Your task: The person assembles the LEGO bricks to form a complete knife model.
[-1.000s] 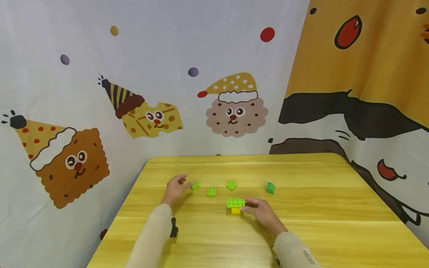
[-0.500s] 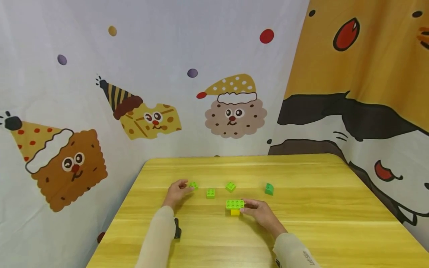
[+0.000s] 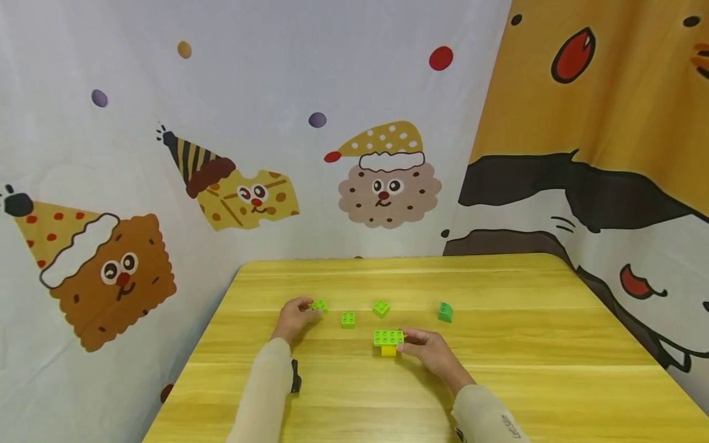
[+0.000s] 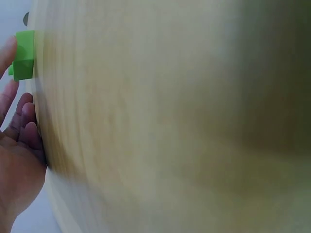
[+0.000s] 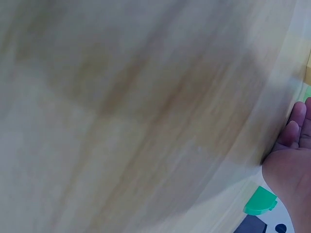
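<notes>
In the head view my left hand [image 3: 296, 318] reaches to a small lime-green toy brick [image 3: 319, 305] at the left of the group. Its thumb and index finger pinch that brick [image 4: 24, 55] from two sides, while the other fingers curl by the tabletop in the left wrist view. My right hand [image 3: 432, 352] grips the right end of a long lime-green toy brick [image 3: 389, 337] between thumb and fingers. Under the long brick's middle sits a yellow brick [image 3: 389, 351]. The right wrist view shows the right hand [image 5: 291, 160] at its edge, with the held bricks mostly cut off.
Two more small lime-green bricks lie on the wooden table [image 3: 526, 320]: a near one [image 3: 348, 319] and a turned one [image 3: 381, 308] farther back. A darker green curved brick [image 3: 445, 312] stands to the right. A cartoon-printed curtain [image 3: 310, 74] hangs behind the table.
The left hand has moved in closer around the small lime-green brick, which has turned slightly. The right hand keeps its grip on the long brick, with almost no motion.
</notes>
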A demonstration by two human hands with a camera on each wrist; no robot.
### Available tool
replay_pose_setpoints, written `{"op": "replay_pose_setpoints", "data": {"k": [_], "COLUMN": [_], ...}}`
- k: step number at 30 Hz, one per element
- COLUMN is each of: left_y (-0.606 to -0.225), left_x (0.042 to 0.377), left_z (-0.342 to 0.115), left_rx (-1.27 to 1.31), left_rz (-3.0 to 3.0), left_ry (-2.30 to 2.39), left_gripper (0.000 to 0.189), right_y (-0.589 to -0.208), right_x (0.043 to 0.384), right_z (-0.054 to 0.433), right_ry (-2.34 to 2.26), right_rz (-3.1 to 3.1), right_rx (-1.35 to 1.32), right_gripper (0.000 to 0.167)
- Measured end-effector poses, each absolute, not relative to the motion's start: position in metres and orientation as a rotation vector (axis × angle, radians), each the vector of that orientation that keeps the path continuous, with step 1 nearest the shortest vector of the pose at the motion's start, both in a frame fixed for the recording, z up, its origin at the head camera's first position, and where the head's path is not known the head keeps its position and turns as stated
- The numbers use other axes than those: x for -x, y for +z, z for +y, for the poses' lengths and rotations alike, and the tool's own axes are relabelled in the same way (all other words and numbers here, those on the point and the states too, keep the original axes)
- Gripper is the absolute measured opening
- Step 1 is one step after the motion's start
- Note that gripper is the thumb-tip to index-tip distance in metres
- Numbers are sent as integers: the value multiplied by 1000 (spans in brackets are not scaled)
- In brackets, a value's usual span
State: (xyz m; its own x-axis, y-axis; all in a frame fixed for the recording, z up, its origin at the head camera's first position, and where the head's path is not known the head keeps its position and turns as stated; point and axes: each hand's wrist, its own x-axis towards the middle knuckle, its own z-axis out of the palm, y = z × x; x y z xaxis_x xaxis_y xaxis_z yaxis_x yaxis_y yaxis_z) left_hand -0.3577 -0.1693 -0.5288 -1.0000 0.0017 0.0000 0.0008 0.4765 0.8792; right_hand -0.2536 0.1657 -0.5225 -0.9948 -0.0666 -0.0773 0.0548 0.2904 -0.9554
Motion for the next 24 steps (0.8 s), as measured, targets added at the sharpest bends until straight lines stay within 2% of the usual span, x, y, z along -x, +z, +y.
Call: {"op": "replay_pose_setpoints", "data": {"k": [24], "left_y": [-525], "left_x": [359], "left_z": [-172], "left_rx": [15], "left_rz": [2706], "left_ry": [1628], "left_gripper": [37], "right_y": [-523], "right_x": [255], "right_z": [163], "right_ry": [-1785], "right_rz": [2453], "right_rx": [-20], "right_gripper": [43]}}
